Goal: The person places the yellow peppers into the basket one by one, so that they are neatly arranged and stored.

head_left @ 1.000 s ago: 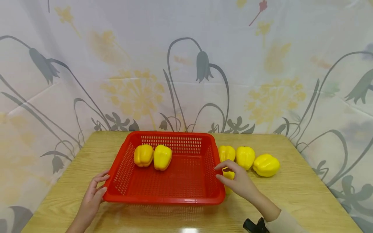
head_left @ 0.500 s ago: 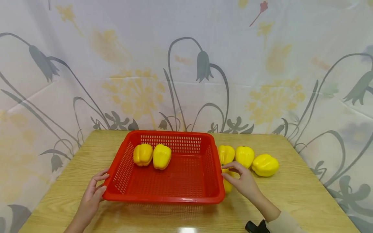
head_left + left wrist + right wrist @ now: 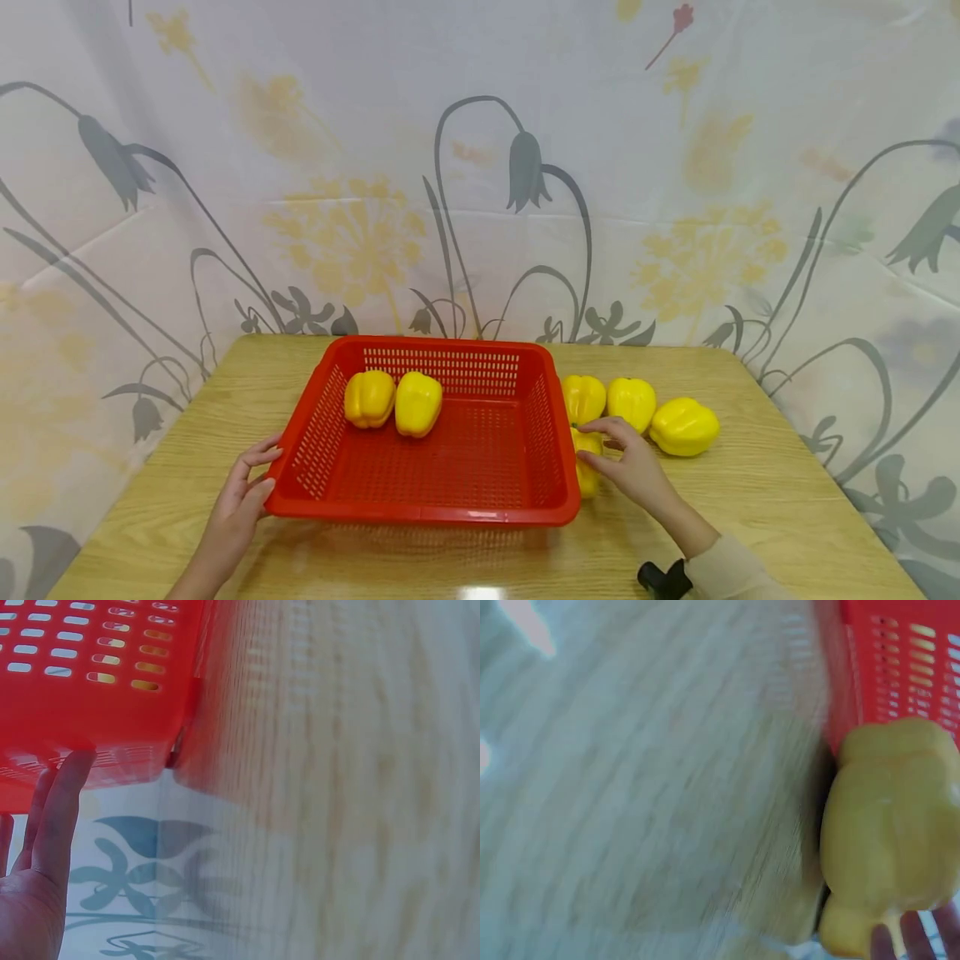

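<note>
A red plastic basket (image 3: 480, 450) with slotted walls stands on the table, two yellow bell peppers (image 3: 417, 406) inside at its left. Fingertips of my left hand (image 3: 231, 515) rest against the basket's left rim near the front corner; in the left wrist view the fingers (image 3: 58, 817) reach up, fairly straight, along the red plastic. Just outside the right wall lies another yellow bell pepper (image 3: 892, 817). Thumb and fingers of my right hand (image 3: 630, 462) curve round its stem end, with yellow skin showing between them. In the right wrist view, fingertips meet its lower end.
Behind the right hand, three more yellow bell peppers (image 3: 632, 405) sit in a row beside the basket on the wooden table (image 3: 757, 500). A flower-printed cloth (image 3: 480, 208) hangs along the back and both sides. Near the right sleeve is a black object (image 3: 663, 579).
My right hand has drawn slightly right, from overlapping the basket's right rim to the pepper beside it. The left hand, basket and peppers keep their places.
</note>
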### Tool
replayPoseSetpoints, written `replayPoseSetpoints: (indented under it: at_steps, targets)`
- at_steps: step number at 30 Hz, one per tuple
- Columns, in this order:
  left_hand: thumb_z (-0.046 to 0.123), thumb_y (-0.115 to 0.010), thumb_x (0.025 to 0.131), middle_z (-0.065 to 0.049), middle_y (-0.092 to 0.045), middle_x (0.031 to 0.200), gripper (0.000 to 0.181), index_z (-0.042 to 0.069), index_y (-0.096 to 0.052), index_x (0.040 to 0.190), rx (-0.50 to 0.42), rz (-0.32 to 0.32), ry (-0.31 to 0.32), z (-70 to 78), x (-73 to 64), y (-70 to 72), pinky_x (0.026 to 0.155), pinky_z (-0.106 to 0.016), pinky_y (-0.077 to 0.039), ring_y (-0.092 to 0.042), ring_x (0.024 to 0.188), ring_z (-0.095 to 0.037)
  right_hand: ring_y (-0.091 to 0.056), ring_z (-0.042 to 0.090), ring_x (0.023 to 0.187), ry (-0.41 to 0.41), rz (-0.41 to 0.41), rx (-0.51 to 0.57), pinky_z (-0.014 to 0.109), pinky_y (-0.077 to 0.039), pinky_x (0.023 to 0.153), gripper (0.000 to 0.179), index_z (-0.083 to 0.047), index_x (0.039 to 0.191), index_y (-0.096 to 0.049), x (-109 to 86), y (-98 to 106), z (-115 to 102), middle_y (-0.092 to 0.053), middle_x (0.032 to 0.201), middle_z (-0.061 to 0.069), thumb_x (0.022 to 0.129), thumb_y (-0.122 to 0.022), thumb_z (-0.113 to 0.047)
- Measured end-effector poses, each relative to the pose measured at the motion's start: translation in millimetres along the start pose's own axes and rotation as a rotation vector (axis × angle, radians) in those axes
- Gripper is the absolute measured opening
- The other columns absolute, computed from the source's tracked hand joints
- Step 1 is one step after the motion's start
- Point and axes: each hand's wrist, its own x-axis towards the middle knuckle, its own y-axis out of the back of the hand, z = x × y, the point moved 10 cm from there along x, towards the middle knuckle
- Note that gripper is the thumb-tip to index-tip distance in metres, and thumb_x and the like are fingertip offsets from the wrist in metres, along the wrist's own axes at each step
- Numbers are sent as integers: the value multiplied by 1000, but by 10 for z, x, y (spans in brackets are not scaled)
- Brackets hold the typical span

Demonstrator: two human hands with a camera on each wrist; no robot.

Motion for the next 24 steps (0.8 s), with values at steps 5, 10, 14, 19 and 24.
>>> replayPoseSetpoints:
  at_steps: [5, 10, 14, 19, 24]
  targets:
    - [-12, -30, 94, 2, -36, 135, 32, 2, -45, 119, -9, -9, -14, 13, 3, -5, 64, -25, -54, -57, 102, -6, -48, 36, 111, -130, -76, 71, 47, -48, 84, 36, -4, 114, -61, 26, -71, 191, -58, 116, 14, 82, -71, -17]
    - [-12, -29, 94, 1, -36, 135, 33, 1, -44, 119, -17, -20, -28, 22, 1, -12, 64, -25, -54, -58, 100, -7, -49, 40, 110, -156, -114, 39, 52, -44, 87, 36, -9, 117, -60, 42, -91, 258, -56, 121, 14, 85, -69, -24]
    - [-13, -30, 93, 0, -36, 135, 32, 0, -45, 119, -12, -9, -30, 19, -2, -7, 64, -25, -54, -58, 101, -6, -51, 38, 107, -140, -113, 40, 50, -45, 86, 36, -8, 116, -60, 48, -71, 264, -57, 120, 13, 84, -69, -23]
    - [-10, -30, 95, 0, -36, 134, 30, 1, -45, 118, 8, 3, -13, 2, -5, 2, 65, -24, -54, -55, 104, -4, -53, 33, 102, -177, -83, 36, 41, -47, 82, 38, -7, 117, -60, 57, -13, 315, -58, 119, 13, 84, -70, -24]
    - [-10, -30, 95, -1, -36, 134, 28, 0, -44, 118, 15, 4, -6, -1, -3, 5, 65, -24, -54, -55, 104, -4, -53, 32, 103, -158, -73, 49, 42, -46, 84, 37, -5, 117, -60, 83, 38, 270, -59, 116, 13, 85, -69, -21]
